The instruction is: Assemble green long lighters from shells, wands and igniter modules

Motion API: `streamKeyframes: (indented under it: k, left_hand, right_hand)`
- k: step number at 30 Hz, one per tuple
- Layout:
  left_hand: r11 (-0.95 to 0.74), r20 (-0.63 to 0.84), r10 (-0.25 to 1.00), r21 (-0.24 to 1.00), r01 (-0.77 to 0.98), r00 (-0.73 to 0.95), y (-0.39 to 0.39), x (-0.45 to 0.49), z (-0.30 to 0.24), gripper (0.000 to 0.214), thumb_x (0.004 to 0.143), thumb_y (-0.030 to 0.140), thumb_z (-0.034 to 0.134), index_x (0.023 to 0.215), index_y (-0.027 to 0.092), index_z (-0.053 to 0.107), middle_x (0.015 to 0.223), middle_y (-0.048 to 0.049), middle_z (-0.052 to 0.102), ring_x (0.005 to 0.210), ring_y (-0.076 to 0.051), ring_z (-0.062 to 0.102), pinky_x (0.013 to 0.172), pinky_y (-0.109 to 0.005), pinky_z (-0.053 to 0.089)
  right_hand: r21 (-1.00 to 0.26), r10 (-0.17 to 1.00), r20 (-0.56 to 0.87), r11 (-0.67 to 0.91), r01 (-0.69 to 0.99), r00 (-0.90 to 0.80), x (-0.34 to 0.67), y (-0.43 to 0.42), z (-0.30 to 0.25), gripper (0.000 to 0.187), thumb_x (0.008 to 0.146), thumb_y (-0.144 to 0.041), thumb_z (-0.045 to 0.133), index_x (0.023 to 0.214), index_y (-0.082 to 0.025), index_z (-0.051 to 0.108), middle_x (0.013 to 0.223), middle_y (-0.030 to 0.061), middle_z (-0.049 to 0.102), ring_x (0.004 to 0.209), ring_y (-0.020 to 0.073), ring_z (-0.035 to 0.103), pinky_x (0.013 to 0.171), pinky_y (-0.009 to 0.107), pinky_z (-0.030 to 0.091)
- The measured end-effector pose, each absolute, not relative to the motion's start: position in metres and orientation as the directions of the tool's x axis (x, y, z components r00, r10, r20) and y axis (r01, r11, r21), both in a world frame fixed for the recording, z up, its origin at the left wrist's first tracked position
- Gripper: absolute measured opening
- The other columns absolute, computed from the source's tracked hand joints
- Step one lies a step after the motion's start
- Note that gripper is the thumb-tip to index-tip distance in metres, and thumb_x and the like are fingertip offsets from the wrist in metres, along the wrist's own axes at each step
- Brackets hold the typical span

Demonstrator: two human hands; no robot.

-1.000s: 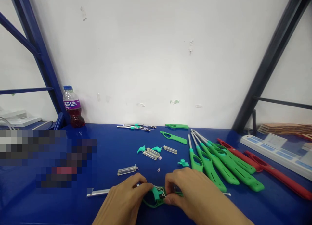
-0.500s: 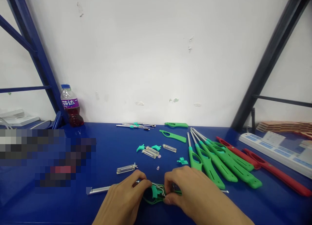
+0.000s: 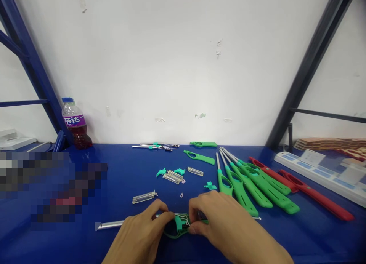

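Both my hands rest on the blue table [image 3: 85, 241] near its front edge, pinching one part-built green lighter [image 3: 179, 225]. My left hand [image 3: 143, 233] grips its left side, where a silver metal tube [image 3: 110, 225] sticks out to the left. My right hand [image 3: 220, 222] pinches the right side by a teal trigger piece and thin white wires. The lighter's handle is mostly hidden under my fingers.
Finished green lighters [image 3: 251, 188] and two red ones [image 3: 311, 195] lie in a row to the right. Clear fuel cartridges [image 3: 143, 197], teal triggers [image 3: 161, 172] and green handle shells [image 3: 199, 157] are scattered ahead. A purple-labelled bottle [image 3: 73, 123] stands at back left, a white power strip [image 3: 320, 172] at right.
My hands stay on the lighter with only small finger shifts. The view has swung slightly to the right and up, so everything sits a little further left.
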State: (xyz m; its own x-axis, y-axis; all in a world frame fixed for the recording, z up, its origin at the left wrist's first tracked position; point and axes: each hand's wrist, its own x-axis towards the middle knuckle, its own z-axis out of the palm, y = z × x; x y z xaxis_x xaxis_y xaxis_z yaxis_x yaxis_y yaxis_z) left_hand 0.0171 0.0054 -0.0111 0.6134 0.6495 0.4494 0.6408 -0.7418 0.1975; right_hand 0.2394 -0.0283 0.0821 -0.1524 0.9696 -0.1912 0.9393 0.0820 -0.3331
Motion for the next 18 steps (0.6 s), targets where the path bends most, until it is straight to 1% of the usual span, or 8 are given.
streamKeyframes:
  k: [4,8,14,18]
  left_hand:
    - [-0.743,0.458,0.650,0.216,0.633,0.607,-0.002,0.020,0.000,0.036,0.102,0.009,0.046,0.110,0.029,0.075,0.101,-0.0022,0.073,0.068,-0.014,0.074,0.062,-0.017,0.057]
    - [-0.735,0.436,0.665,0.233,0.637,0.607,-0.009,0.022,0.008,0.023,0.103,0.018,0.053,0.110,0.028,0.073,0.103,-0.0025,0.072,0.071,-0.016,0.075,0.066,-0.020,0.059]
    - [-0.730,0.400,0.673,0.220,0.647,0.623,-0.007,0.022,0.003,0.023,0.104,0.016,0.052,0.109,0.027,0.071,0.105,-0.0020,0.073,0.073,-0.016,0.076,0.066,-0.020,0.059]
    - [-0.729,0.397,0.674,0.218,0.650,0.623,-0.007,0.022,0.002,0.022,0.103,0.015,0.052,0.107,0.027,0.070,0.103,-0.0022,0.072,0.072,-0.016,0.075,0.065,-0.020,0.058]
  right_hand:
    - [-0.348,0.976,-0.130,0.120,0.930,-0.174,0.242,-0.028,0.077,0.007,0.089,-0.027,0.085,0.086,-0.028,0.078,0.092,-0.0028,0.080,0.090,0.0229,0.071,0.071,0.031,0.035]
    - [-0.338,0.969,-0.163,0.123,0.933,-0.187,0.242,-0.027,0.080,0.007,0.091,-0.025,0.084,0.087,-0.026,0.078,0.095,-0.0022,0.081,0.094,0.0228,0.071,0.073,0.030,0.036]
    - [-0.299,0.963,-0.182,0.139,0.944,-0.199,0.238,-0.025,0.088,0.004,0.094,-0.026,0.082,0.090,-0.027,0.080,0.099,-0.0009,0.082,0.097,0.0239,0.073,0.075,0.030,0.037]
    - [-0.305,0.957,-0.177,0.168,0.937,-0.230,0.239,-0.026,0.089,0.003,0.093,-0.026,0.083,0.090,-0.027,0.082,0.098,-0.0011,0.083,0.097,0.0237,0.074,0.076,0.030,0.038]
